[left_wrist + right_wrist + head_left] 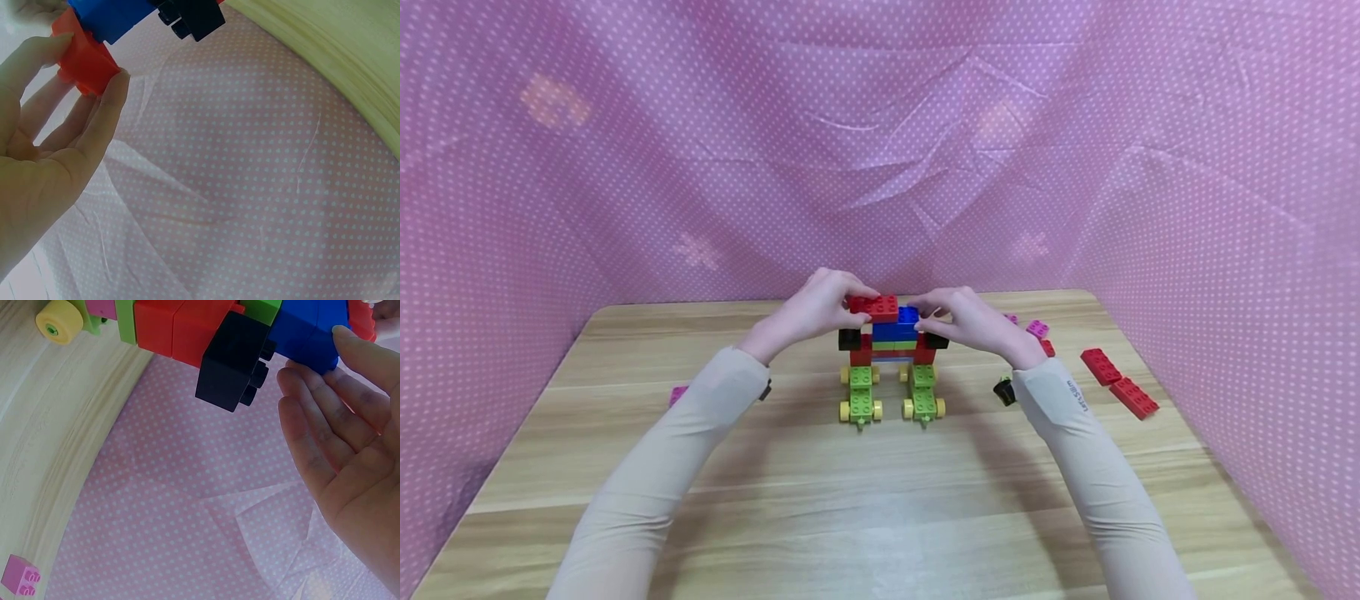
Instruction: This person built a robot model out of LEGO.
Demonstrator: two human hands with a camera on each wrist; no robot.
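We pinch the red brick with our left hand at nine o'clock; our right hand, fingers straight, steadies the blue brick; press down squarely.

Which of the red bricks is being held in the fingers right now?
The red brick on top of the build, pinched by the left hand. The two other red bricks lie untouched on the table's right side.

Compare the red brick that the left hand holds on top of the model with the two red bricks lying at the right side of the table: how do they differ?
The held red brick sits on top of the model, pinched by the left hand; the two loose red bricks lie flat on the table, untouched. The held one is level and square to the camera; the loose ones lie slanted. All are red, studded and oblong.
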